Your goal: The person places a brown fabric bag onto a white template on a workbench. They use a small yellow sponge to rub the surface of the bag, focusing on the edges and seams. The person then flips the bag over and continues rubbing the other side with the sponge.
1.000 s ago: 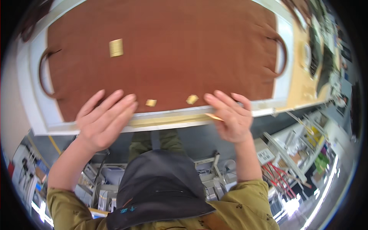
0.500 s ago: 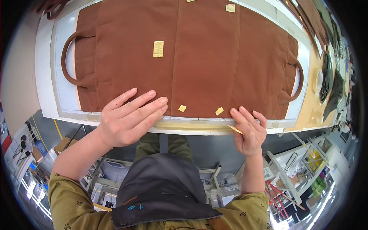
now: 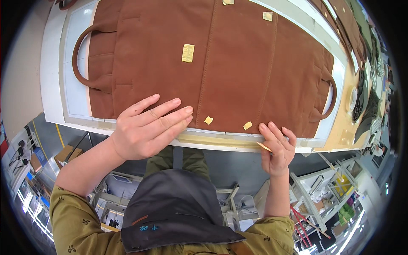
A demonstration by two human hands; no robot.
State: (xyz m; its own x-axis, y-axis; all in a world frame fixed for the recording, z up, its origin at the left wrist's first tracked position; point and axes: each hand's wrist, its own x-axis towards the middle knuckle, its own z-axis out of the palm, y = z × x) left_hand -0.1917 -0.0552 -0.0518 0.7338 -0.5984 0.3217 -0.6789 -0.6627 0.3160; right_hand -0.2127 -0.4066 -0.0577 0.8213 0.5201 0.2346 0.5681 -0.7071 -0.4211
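A brown fabric bag panel (image 3: 238, 63) lies flat on the table, with a looped handle (image 3: 76, 55) at its left end and another handle (image 3: 333, 95) at its right. My left hand (image 3: 148, 127) rests on the panel's near edge, fingers stretched out and palm down. Near the right part of that edge, the fingertips of my right hand (image 3: 278, 148) touch the fabric. Between its thumb and fingers sticks out a small strip of yellow tape (image 3: 264, 146). Two tape bits, a left one (image 3: 208, 120) and a right one (image 3: 247, 126), lie on the panel between my hands.
A larger yellow tape piece (image 3: 188, 53) sits mid-panel, and further bits, such as one (image 3: 267, 16), at the far side. The white table edge (image 3: 238, 145) runs close before me. At the right lie a tape roll (image 3: 353, 97) and dark bundles (image 3: 361, 91). A shelf cart (image 3: 318, 208) stands below right.
The view has shifted slightly, so the panel appears a little further right. Both hands keep their places on the fabric, and the right still holds the tape strip.
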